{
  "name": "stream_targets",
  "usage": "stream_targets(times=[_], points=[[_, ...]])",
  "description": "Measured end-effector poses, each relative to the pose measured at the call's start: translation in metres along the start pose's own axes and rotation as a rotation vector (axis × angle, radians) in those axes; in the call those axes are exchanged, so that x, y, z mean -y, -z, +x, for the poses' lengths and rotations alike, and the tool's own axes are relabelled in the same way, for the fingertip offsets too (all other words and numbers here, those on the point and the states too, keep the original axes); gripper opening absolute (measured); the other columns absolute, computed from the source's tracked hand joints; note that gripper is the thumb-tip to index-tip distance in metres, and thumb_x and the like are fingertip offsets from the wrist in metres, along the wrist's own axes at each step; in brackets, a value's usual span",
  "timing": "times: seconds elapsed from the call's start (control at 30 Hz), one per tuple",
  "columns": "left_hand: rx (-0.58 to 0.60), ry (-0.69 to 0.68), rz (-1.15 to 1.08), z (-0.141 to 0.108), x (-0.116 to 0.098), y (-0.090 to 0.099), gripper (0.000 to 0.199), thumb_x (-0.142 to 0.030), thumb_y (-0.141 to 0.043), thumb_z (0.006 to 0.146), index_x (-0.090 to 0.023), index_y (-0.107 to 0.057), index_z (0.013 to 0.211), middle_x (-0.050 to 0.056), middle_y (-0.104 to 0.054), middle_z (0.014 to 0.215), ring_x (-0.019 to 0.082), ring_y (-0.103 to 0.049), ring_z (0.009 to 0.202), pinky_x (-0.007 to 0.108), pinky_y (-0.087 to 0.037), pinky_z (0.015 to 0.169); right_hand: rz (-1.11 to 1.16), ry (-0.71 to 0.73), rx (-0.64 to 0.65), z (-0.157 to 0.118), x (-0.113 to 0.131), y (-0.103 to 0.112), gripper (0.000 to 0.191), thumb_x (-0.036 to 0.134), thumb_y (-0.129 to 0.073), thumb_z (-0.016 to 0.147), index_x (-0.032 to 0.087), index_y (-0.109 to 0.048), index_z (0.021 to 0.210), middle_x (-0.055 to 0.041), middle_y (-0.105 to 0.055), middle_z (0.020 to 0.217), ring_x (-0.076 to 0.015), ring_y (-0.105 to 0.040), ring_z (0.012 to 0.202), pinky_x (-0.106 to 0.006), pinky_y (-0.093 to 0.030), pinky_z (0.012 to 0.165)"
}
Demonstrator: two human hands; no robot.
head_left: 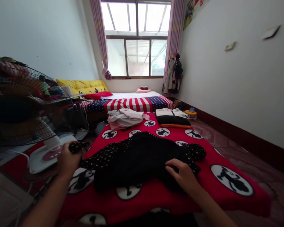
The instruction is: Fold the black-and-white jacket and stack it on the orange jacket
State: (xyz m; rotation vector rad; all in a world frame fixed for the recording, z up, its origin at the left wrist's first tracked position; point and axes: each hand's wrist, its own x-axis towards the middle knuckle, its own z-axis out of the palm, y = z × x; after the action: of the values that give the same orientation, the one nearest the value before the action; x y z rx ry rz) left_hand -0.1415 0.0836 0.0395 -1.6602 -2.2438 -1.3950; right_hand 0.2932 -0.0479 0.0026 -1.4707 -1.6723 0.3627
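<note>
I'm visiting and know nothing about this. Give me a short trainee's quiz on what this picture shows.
1. Which holds the bunched sleeve of the black polka-dot garment: the left hand or the right hand?
2. True or false: the folded black-and-white jacket lies on the red blanket.
3. What appliance stands to the left of the left hand?

Key: 1. The left hand. 2. True. 3. An electric fan.
</note>
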Motion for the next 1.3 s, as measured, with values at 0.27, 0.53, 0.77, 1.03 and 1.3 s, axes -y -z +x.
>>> stream_targets(times=[0.27,0.53,0.77,1.03,1.3], points=[[0.243,-0.474,0.282,-0.017,-0.032,-0.061,0.063,-0.034,-0.061,0.079,-0.016,-0.045,0.137,0.02,-0.041,0.143,0.036,-0.038,0.133,0.049,-0.031,0.109,0.012,-0.039,-0.278,-0.01,-0.019,-0.003,0.024,0.035,-0.056,0.083,0.021,-0.065,0.099,-0.0098,-0.061,0.111,-0.0156,-0.064,0.069,-0.034,-0.056,0.069],[0.485,-0.349,-0.144,-0.052,-0.119,-0.148,0.074,-0.028,-0.077,0.062,-0.017,-0.05,0.13,0.021,-0.046,0.142,0.036,-0.028,0.14,0.054,-0.014,0.113,-0.152,0.157,-0.257,-0.032,-0.029,-0.033,0.018,0.025,-0.05,0.088,0.026,-0.066,0.097,-0.0077,-0.065,0.108,-0.0248,-0.063,0.1,-0.043,-0.053,0.088],[0.681,-0.184,-0.342,-0.051,-0.121,-0.138,0.041,-0.031,-0.084,0.047,-0.017,-0.069,0.082,0.014,-0.073,0.091,0.039,-0.063,0.103,0.052,-0.042,0.097,-0.381,0.132,-0.551,-0.07,-0.041,-0.036,0.043,0.036,-0.061,0.083,0.027,-0.053,0.125,-0.013,-0.048,0.137,-0.0345,-0.047,0.123,-0.058,-0.041,0.099],[0.999,0.067,-1.232,-0.082,-0.228,-0.078,0.042,-0.037,-0.084,0.059,-0.014,-0.07,0.092,0.007,-0.073,0.083,0.02,-0.068,0.07,0.033,-0.054,0.072,-0.356,-0.166,-0.543,-0.054,-0.048,-0.031,0.081,0.06,-0.05,0.081,0.016,-0.027,0.145,-0.0177,-0.039,0.144,-0.0371,-0.039,0.13,-0.054,-0.037,0.103],[0.952,-0.191,-1.511,-0.101,-0.319,-0.081,0.039,-0.043,-0.079,0.064,-0.015,-0.069,0.091,0.002,-0.069,0.081,0.016,-0.063,0.073,0.027,-0.049,0.07,-0.35,-0.329,-0.397,-0.055,-0.062,-0.016,0.089,0.061,-0.052,0.074,0.014,-0.028,0.146,-0.0183,-0.044,0.14,-0.0412,-0.045,0.121,-0.054,-0.041,0.095]])
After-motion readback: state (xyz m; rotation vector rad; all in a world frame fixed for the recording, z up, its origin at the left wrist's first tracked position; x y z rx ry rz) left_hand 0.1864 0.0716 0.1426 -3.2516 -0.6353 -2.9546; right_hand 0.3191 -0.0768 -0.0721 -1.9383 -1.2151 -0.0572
